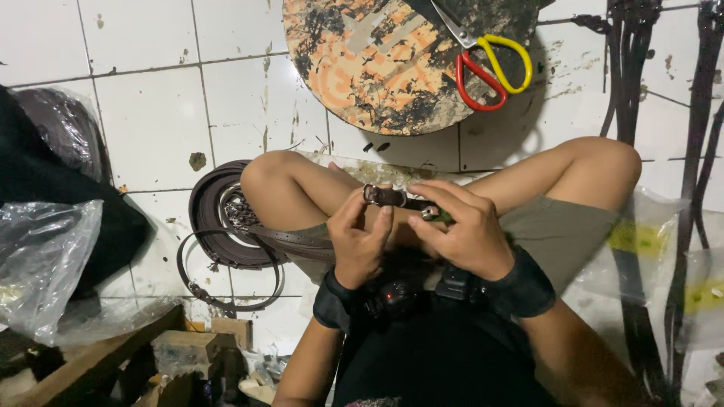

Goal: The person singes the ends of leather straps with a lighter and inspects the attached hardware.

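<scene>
I sit cross-legged on a white tiled floor. My left hand (360, 240) pinches the end of a dark brown leather strap (386, 197) above my lap. My right hand (461, 230) grips the same strap a little to the right, where a small metal fitting (430, 214) shows between the fingers. The strap trails left under my knee toward a coiled roll of brown strap (207, 218) lying on the floor. Both wrists wear black bands.
A round, stained orange-and-black board (377, 68) lies ahead with red-and-yellow-handled scissors (486, 64) on it. Dark straps (697, 151) hang at right. Clear plastic bags (41, 264) and a black bag sit at left; wooden blocks (181, 350) lie at lower left.
</scene>
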